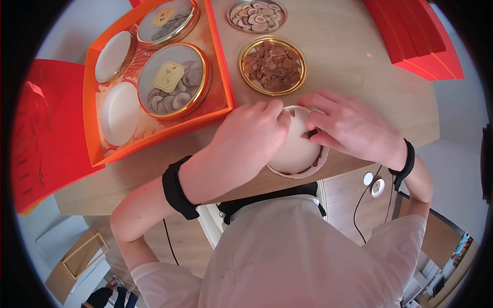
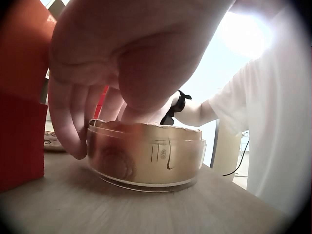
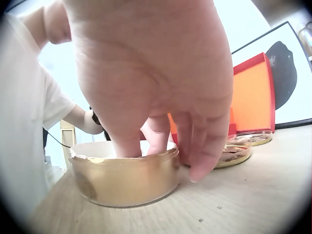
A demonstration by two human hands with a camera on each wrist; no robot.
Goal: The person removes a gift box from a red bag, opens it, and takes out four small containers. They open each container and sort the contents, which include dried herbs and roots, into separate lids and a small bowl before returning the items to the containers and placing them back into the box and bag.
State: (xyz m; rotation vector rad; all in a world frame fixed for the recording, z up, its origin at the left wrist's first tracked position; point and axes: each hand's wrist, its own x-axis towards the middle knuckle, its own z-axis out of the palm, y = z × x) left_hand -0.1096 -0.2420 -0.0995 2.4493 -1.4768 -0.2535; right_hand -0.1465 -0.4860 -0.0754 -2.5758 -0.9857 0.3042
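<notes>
A round tub with a white inside (image 1: 294,149) and a gold outer wall (image 2: 146,153) stands near the table's front edge, small brown pieces lying along its inner rim. The right hand (image 1: 357,126) reaches in from the right and pinches a dark brown piece (image 1: 308,134) between thumb and forefinger; in the right wrist view these fingertips dip inside the tub (image 3: 126,180). At the tub's left side is the left hand (image 1: 244,141), its fingers bent over the rim. What the left fingertips touch is hidden.
Behind the tub sit a dish of brown pieces (image 1: 272,65) and a dish of pale slices (image 1: 257,16). An orange box (image 1: 230,77) with lidded round tubs (image 1: 173,81) is at left; a red box (image 1: 429,56) stands at back right.
</notes>
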